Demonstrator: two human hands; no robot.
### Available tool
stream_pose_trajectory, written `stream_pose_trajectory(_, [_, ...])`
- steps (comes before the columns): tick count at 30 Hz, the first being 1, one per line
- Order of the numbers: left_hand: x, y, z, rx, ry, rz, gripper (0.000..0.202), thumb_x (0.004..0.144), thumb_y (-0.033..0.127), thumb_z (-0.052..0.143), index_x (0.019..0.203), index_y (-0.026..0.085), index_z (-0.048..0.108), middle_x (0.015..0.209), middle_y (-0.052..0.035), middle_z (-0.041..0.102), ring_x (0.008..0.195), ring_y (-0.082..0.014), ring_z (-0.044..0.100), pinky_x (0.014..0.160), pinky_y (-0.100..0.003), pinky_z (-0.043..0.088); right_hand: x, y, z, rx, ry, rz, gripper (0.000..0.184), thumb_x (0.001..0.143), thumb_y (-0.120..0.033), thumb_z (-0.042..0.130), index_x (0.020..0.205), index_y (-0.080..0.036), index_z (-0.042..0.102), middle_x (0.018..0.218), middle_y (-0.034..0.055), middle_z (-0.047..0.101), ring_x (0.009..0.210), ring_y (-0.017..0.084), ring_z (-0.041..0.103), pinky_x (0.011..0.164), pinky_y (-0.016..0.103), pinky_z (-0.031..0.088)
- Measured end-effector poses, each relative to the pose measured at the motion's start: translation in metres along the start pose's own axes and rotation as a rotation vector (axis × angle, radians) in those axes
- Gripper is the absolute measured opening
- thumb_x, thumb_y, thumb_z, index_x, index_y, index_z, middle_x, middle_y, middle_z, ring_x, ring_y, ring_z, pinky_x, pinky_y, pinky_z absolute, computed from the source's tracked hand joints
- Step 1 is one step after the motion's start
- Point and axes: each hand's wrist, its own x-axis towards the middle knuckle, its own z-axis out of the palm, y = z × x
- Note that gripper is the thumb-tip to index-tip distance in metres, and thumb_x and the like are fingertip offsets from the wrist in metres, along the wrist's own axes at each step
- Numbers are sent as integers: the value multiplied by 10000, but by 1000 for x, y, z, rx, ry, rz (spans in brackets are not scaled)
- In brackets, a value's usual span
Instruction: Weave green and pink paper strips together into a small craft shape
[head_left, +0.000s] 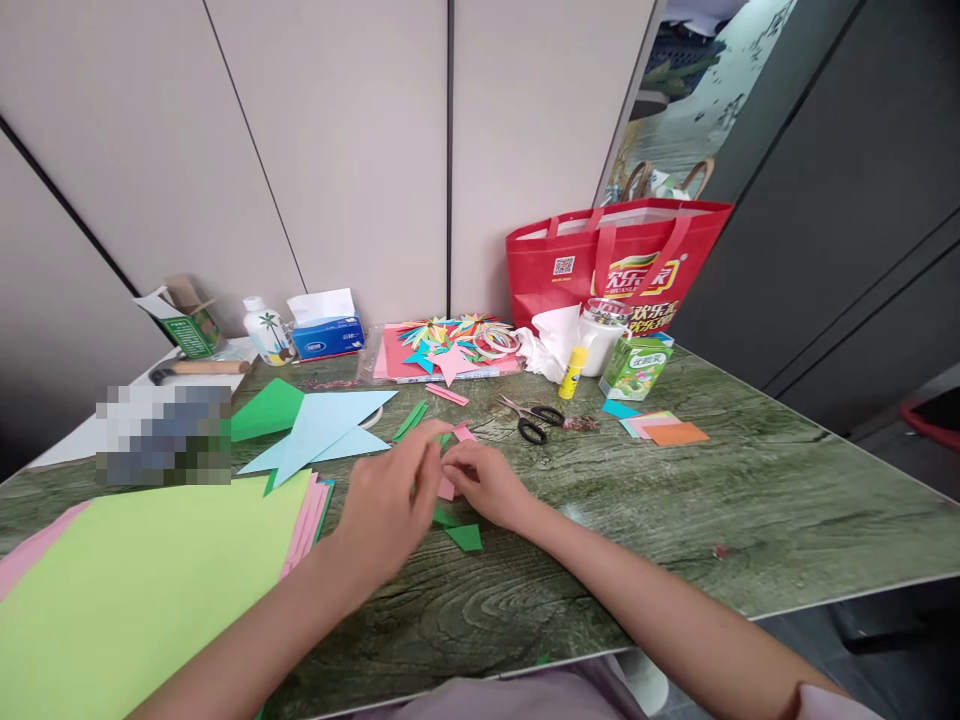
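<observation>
My left hand [394, 490] and my right hand [487, 482] meet over the middle of the table. Between them is a small pink paper piece [447, 489], partly covered by the fingers; another pink end [464, 432] shows above them. The fingers of both hands are bent and pinched together at this paper. What the left fingertips grip is partly hidden behind that hand. A green paper scrap [464, 538] lies just below the hands. Folded green strips [410, 421] and a pink strip [447, 394] lie beyond them.
Black-handled scissors [533, 420] and a yellow glue stick [573, 372] lie right of the hands. Yellow-green sheets [157, 580], a light blue paper star [322, 430] and a hammer [201, 367] are left. Behind are folded paper stars [450, 362], a tissue box [328, 338] and a red bag [547, 285].
</observation>
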Motion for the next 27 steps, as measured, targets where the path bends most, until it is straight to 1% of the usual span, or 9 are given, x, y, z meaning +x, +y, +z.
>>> stream_pose_trajectory(3, [25, -6, 19, 85, -203, -82, 99, 766, 220, 481, 807, 205, 571, 555, 41, 559, 388, -111, 517, 396, -208, 369, 2, 9, 2, 97, 99, 131, 188, 727, -95, 518, 817, -169, 666, 800, 50, 661, 686, 153, 597, 643, 280, 472])
stream_pose_trajectory(7, [19, -23, 28, -11, -268, -303, 252, 799, 403, 444, 685, 182, 483, 513, 43, 508, 325, -107, 502, 284, -186, 325, 3, 13, 4, 315, 176, 202, 158, 713, -155, 536, 837, -156, 634, 799, 50, 663, 666, 155, 610, 641, 295, 494])
stream_pose_trajectory(10, [11, -30, 33, -163, -294, -391, 307, 786, 469, 459, 717, 170, 476, 531, 35, 522, 346, -115, 530, 283, -188, 363, 3, 7, 4, 463, 224, 177, 186, 693, -186, 567, 875, -156, 592, 809, 48, 652, 676, 150, 615, 643, 286, 503])
stream_pose_trajectory(14, [13, -30, 39, -404, -248, -464, 320, 749, 460, 532, 768, 141, 513, 613, -11, 589, 415, -121, 573, 335, -197, 421, 1, -5, 2, 543, 262, 131, 273, 683, -188, 600, 948, -173, 538, 794, 30, 649, 709, 146, 625, 665, 274, 509])
stream_pose_trajectory(17, [17, -29, 39, -494, -242, -483, 326, 713, 437, 593, 737, 113, 564, 640, -51, 630, 481, -129, 598, 410, -208, 463, -1, -10, 2, 517, 222, 62, 184, 704, -192, 591, 886, -170, 574, 827, 40, 646, 758, 153, 628, 697, 281, 516])
stream_pose_trajectory(20, [18, -29, 36, -533, -257, -442, 303, 684, 403, 634, 760, 110, 622, 684, -53, 660, 583, -150, 618, 541, -262, 522, -4, -12, 2, 405, 171, -24, 89, 714, -160, 578, 797, -172, 608, 795, 35, 645, 750, 154, 620, 730, 303, 509])
stream_pose_trajectory(23, [15, -28, 34, -569, -197, -410, 224, 659, 340, 659, 710, 123, 636, 675, -17, 654, 630, -146, 607, 629, -284, 528, -7, -12, 3, 208, 173, -117, 83, 685, -110, 602, 712, -184, 628, 841, 40, 640, 819, 165, 596, 816, 338, 465])
stream_pose_trajectory(25, [12, -27, 33, -590, -148, -414, 183, 641, 300, 672, 662, 124, 625, 643, -1, 643, 624, -139, 603, 656, -285, 521, -8, -10, 3, 121, 198, -131, 100, 663, -101, 624, 698, -192, 643, 937, 53, 615, 901, 178, 573, 853, 351, 440])
stream_pose_trajectory(27, [11, -26, 31, -617, -116, -416, 173, 632, 284, 677, 665, 122, 626, 648, -4, 650, 635, -142, 612, 697, -298, 514, -7, -6, 3, 123, 186, -103, 117, 663, -98, 619, 718, -196, 651, 954, 61, 603, 907, 181, 572, 810, 336, 462])
